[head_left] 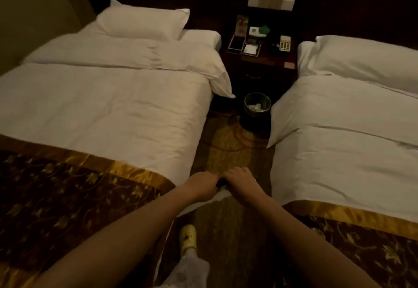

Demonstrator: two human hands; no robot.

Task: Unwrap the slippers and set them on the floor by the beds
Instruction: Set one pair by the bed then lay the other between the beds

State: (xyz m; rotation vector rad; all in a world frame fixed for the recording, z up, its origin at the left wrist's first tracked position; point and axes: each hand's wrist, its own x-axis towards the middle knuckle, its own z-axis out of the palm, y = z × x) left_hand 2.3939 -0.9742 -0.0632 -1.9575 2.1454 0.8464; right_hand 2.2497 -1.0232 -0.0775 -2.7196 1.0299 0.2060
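Both my hands meet over the carpet aisle between two beds. My left hand and my right hand are closed on the same small bundle, the wrapped slippers. Only a dark bit between the fingers and a pale strip of wrapping below the hands show; the rest is hidden by my fingers. The left bed and the right bed have white covers and brown-and-gold runners at the foot.
A round waste bin with paper in it stands in the aisle ahead. Behind it is a dark nightstand with a phone and small items. My foot in a yellow clog is on the patterned carpet.
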